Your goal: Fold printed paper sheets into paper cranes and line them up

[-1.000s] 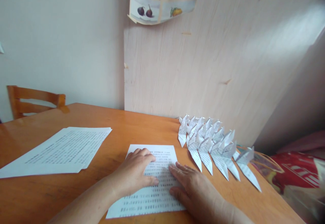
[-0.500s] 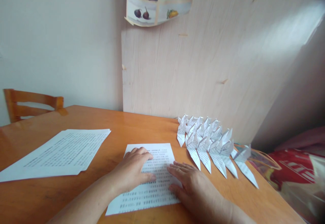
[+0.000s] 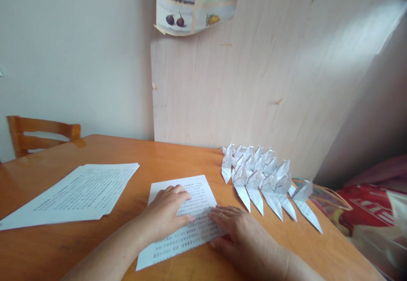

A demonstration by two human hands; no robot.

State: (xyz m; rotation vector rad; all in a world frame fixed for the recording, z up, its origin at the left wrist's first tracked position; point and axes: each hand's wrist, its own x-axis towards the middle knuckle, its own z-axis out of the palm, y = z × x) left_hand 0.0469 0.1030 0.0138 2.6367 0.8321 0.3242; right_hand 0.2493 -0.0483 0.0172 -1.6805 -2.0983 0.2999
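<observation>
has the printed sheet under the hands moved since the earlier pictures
Yes, the printed sheet has turned: judged against the unmoved folded papers, its far end has swung left, away from them.

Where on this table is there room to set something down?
Bare tabletop lies between the paper stack and the sheet under the left hand and right hand, also beyond that sheet toward the wall panel. Folded papers crowd the right side.
</observation>
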